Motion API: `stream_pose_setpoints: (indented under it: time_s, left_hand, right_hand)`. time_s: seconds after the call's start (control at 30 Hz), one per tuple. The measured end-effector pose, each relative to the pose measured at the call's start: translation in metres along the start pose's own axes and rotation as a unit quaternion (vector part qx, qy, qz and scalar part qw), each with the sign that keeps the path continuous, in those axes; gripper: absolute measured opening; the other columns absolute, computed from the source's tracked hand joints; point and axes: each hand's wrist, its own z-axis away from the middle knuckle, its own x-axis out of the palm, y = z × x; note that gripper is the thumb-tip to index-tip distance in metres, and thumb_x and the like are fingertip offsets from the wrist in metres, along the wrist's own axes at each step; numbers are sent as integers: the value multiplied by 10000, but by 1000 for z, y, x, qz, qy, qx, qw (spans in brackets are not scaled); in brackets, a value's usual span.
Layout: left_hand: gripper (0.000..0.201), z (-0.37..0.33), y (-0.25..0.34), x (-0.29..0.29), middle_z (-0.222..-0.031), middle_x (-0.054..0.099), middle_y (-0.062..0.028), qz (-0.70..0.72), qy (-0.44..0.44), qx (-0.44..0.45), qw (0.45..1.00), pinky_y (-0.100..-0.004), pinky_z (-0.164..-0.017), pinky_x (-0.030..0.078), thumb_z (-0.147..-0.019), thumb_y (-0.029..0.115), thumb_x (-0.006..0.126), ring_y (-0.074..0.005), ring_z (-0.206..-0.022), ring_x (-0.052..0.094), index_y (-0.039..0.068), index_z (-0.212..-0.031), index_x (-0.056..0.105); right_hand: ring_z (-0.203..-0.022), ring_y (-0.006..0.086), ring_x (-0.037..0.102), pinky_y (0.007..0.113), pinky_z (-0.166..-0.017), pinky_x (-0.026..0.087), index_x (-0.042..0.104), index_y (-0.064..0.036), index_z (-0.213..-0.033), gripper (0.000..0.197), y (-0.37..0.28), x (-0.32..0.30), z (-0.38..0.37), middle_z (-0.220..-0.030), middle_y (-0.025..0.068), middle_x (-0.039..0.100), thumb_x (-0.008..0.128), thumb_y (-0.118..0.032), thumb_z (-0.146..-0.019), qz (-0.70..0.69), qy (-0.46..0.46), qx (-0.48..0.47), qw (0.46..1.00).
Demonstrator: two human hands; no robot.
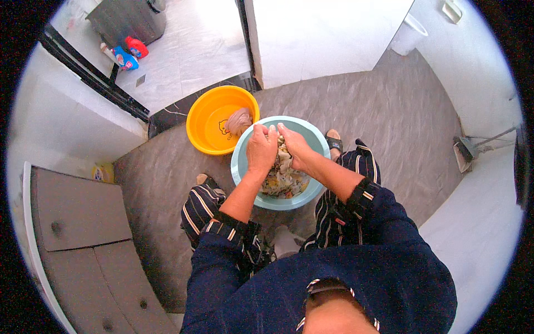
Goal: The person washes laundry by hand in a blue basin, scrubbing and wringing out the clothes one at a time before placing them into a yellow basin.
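A light blue basin (pixel 241 189) stands on the floor between my feet. In it lies a bunched, multicoloured patterned cloth (pixel 281 181). My left hand (pixel 261 147) and my right hand (pixel 296 149) are side by side over the basin, fingers closed around a gathered upper part of this cloth. The cloth runs from between my hands down into the basin. Touching the blue basin at its far left is a yellow basin (pixel 208 114) with a cartoon print inside. A twisted, brownish-pink cloth (pixel 239 121) lies against its right wall.
A grey drawer cabinet (pixel 83 222) stands at the left. Beyond a dark doorway threshold are blue (pixel 125 58) and red bottles (pixel 137 47) beside a grey bin (pixel 130 22). A white bucket (pixel 409 34) is at the far right, and a broom (pixel 463 151) leans by the right wall.
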Motion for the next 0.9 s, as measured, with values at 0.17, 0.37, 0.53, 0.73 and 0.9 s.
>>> stream_pose_setpoints:
  time_s: [0.17, 0.37, 0.53, 0.73, 0.9]
  left_hand:
    - [221, 21, 33, 3, -744, 595, -205, -14, -61, 159, 985, -499, -580, 461, -890, 255, 504, -403, -663, 590, 38, -846, 494]
    - [217, 8, 15, 4, -668, 590, -212, -62, -30, 94, 993, -503, -553, 465, -882, 253, 505, -408, -627, 587, 46, -820, 509]
    - [202, 4, 14, 6, -646, 588, -200, -79, -12, 110, 991, -482, -520, 468, -875, 232, 519, -389, -594, 594, 42, -806, 510]
    - [201, 19, 17, 3, -655, 588, -199, -56, -28, 158, 985, -482, -526, 463, -880, 219, 517, -397, -602, 587, 33, -806, 498]
    - [225, -3, -5, 4, -688, 588, -218, -46, -9, 60, 997, -523, -579, 433, -901, 254, 483, -425, -664, 577, 41, -831, 495]
  right_hand:
    - [-694, 178, 538, 361, -616, 447, 525, -100, -810, 353, -1, -44, -36, -794, 48, 561, 427, -410, -947, 112, 7, -127, 985]
    - [-693, 180, 549, 332, -638, 476, 536, -109, -840, 324, 12, -26, -33, -767, 44, 557, 446, -402, -944, -57, -3, -37, 998]
    - [-749, 199, 571, 347, -695, 493, 552, -85, -912, 313, 2, -23, -20, -846, 78, 581, 471, -387, -934, -2, 77, -55, 996]
    - [-671, 201, 555, 352, -660, 482, 540, -97, -839, 314, 9, -27, -28, -735, 59, 563, 453, -381, -942, -13, 8, -56, 998]
    - [-765, 201, 576, 356, -710, 477, 559, -87, -904, 328, 11, -23, -23, -840, 83, 595, 444, -392, -937, -6, 12, -32, 999]
